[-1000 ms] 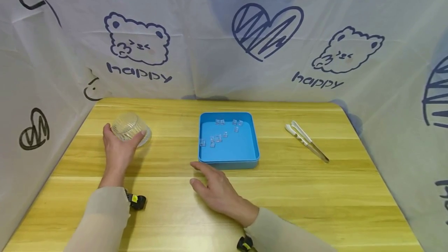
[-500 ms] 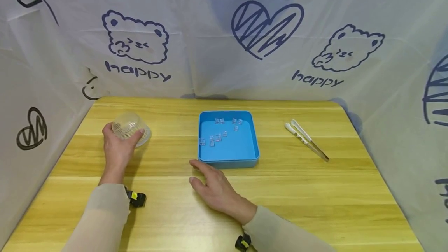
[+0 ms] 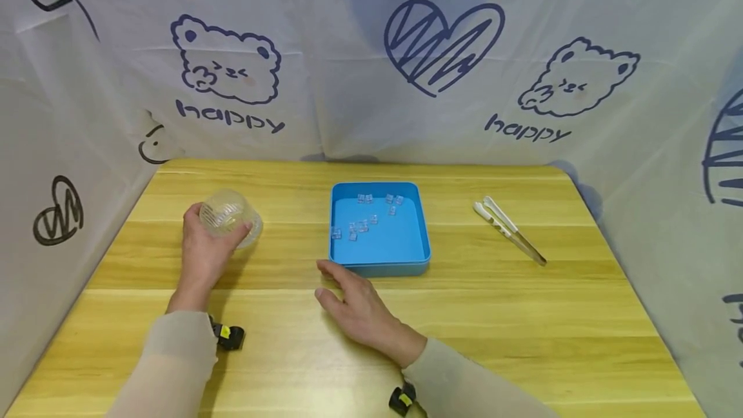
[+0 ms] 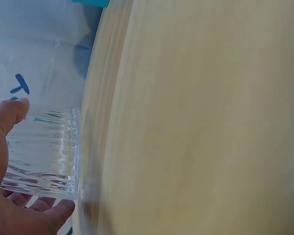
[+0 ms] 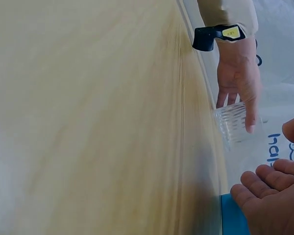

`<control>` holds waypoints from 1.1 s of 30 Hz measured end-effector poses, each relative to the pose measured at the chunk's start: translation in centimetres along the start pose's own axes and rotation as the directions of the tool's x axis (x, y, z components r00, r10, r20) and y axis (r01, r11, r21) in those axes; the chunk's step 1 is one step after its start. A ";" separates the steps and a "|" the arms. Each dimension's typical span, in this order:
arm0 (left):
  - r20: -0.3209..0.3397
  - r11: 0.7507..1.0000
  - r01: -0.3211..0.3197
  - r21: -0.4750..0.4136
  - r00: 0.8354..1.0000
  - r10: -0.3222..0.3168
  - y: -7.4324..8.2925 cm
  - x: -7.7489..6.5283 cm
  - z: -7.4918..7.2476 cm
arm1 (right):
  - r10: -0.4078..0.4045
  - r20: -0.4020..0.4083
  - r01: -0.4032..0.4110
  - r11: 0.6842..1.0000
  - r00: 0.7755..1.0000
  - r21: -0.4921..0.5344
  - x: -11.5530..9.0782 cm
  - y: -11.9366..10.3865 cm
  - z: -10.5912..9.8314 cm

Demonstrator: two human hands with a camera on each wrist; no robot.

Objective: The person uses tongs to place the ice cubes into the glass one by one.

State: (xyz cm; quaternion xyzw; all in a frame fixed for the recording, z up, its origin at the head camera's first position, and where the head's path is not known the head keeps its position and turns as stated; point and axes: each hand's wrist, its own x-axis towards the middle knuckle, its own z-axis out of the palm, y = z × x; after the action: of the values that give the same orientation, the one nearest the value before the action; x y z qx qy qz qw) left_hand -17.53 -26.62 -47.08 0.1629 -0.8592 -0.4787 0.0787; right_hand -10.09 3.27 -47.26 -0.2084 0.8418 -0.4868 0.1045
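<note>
Gripping a ribbed glass (image 3: 229, 215) between thumb and fingers of the left hand (image 3: 206, 253), probably for steadiness, near the wooden table's (image 3: 522, 334) left edge. With the right hand (image 3: 366, 315), fingers together and pinching nothing, just beside the blue tray's (image 3: 383, 270) near left corner. Inside, loose cubes (image 3: 363, 226), probably walled in against scattering; toward the right edge, tongs (image 3: 513, 233). Behind, white bear-printed cloth (image 3: 336, 69).

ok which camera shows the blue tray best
The head view: nearly all of the blue tray shows, with clear cubes inside. Left wrist catches only a sliver at the top edge; right wrist just a part beside the right hand.
</note>
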 end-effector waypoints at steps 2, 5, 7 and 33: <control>0.016 1.000 -0.009 0.001 1.000 0.009 0.1 -0.5 0.1 | 0.000 0.003 0.000 1.000 1.000 0.006 0.0 -0.1 0.0; 0.041 1.000 -0.015 0.004 0.999 0.015 0.4 -1.2 0.3 | 0.001 0.008 -0.001 1.000 1.000 0.009 0.0 0.0 0.1; 0.058 1.000 -0.020 0.001 0.998 0.020 0.6 -1.6 0.5 | 0.003 0.010 -0.004 1.000 1.000 0.012 0.0 0.0 0.1; 0.271 0.993 -0.116 -0.012 0.956 0.115 1.8 -8.1 2.5 | -0.022 -0.012 0.022 1.000 1.000 -0.001 0.1 0.1 0.1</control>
State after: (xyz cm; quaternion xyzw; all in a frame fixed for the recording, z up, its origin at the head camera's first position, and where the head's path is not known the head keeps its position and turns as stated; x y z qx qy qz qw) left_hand -11.06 -20.88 -46.77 0.0456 -0.8709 -0.4892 -0.0124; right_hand -10.15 3.15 -47.40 -0.2149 0.8403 -0.4888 0.0938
